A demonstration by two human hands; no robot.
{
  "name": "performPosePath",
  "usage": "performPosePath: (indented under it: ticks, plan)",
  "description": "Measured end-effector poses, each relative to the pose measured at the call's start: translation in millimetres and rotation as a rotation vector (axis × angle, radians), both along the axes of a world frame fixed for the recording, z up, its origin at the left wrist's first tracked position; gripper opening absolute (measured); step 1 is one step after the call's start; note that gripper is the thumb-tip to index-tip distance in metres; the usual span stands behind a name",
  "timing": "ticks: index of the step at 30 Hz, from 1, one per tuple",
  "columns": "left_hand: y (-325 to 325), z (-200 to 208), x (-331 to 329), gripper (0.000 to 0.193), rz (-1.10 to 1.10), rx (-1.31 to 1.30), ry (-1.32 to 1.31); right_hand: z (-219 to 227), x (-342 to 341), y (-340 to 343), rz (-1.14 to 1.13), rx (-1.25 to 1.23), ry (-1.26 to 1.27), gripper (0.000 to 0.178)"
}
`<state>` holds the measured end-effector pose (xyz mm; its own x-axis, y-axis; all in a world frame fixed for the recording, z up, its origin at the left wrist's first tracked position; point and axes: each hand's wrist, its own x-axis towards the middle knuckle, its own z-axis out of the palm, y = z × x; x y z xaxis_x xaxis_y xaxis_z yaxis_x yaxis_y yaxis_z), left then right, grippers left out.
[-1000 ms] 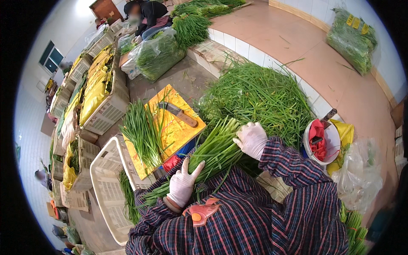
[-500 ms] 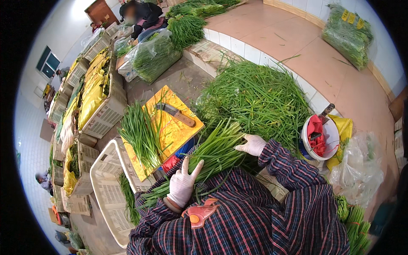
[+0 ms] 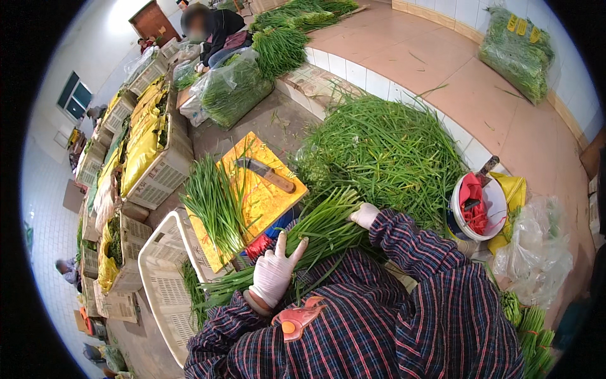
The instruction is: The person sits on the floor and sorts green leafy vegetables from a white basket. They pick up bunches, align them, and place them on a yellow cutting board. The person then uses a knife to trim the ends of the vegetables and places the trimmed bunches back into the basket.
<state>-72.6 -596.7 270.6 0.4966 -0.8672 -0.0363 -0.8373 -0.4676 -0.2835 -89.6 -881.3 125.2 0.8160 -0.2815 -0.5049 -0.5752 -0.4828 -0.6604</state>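
A loose bunch of green chives [image 3: 322, 226] slants across my lap, pale stalks toward the upper right, leaves trailing to the lower left. My left hand [image 3: 273, 275], in a white glove, holds the bunch around its middle; its thumb and a forefinger stick up apart, and the other fingers are partly hidden. At the stalk end my gloved right hand [image 3: 365, 216] is closed on the edge of the bunch, fingertips among the stalks. Just beyond, a yellow cutting board [image 3: 268, 202] carries a second pile of chives [image 3: 214, 205] and a wooden-handled knife [image 3: 271, 175].
A big heap of loose chives [image 3: 385, 155] lies ahead to the right. Beside it stands a white bucket [image 3: 499, 205] with red strips inside. A white plastic crate [image 3: 161, 271] is at my left. Stacked crates [image 3: 161, 180] and a person [image 3: 224, 31] are farther off.
My right hand has drawn slightly left and its spread thumb has closed in on the stalks. My left hand stays on the bunch, almost unmoved. The whole view has shifted a little.
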Motion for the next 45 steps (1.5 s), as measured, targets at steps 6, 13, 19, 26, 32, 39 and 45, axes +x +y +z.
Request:
performPosePath:
  ticks: [6,13,19,26,32,39,45]
  plan:
    - [7,1,1,0.064,0.033,0.009,0.027,22,-20,2,-0.072,0.029,-0.233,0.034]
    - [10,-4,6,0.068,-0.027,-0.042,-0.004,-1,-27,-14,-0.083,0.320,-0.292,0.031]
    - [13,-4,8,0.068,-0.060,-0.037,-0.063,28,-38,-2,0.006,-0.131,-0.238,0.031]
    - [18,-4,12,0.068,-0.072,-0.018,-0.037,-75,-59,-140,-0.020,-0.663,-0.327,0.021]
    - [35,-2,14,0.068,-0.068,-0.013,-0.060,113,-56,-138,-0.263,-1.313,-0.102,0.048]
    - [26,-3,13,0.067,-0.076,-0.007,-0.054,120,35,-3,0.391,-0.523,-0.018,0.065]
    - [29,0,12,0.066,-0.057,0.022,-0.043,73,57,-86,0.282,-0.907,0.202,0.041]
